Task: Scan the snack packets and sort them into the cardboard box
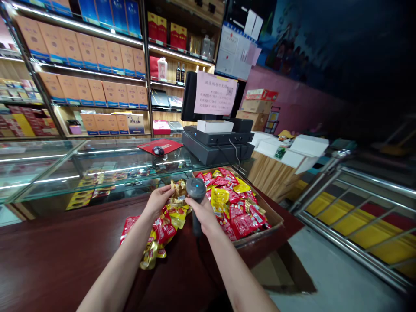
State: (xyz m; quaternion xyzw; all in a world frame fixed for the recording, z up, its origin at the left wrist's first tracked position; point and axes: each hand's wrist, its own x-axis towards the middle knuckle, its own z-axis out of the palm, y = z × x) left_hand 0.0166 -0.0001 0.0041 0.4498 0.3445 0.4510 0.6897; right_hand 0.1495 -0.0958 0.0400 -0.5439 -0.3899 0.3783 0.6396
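Observation:
My left hand [160, 200] pinches a gold snack packet [178, 190] above a pile of red, yellow and gold packets [164, 228] on the dark red table [65, 255]. Wrapped round the handle of a dark grey handheld scanner [196, 189] is my right hand [204, 212]. The scanner's head is beside the gold packet and shows a small blue light. Just right of my right hand, an open cardboard box [277, 221] holds many red and yellow packets.
Behind the table stand a glass display counter [107, 167] and a monitor with a pink sign [215, 94] on a black cash drawer [217, 151]. A mouse [158, 151] rests on a red mat. Metal railings [364, 195] are at right.

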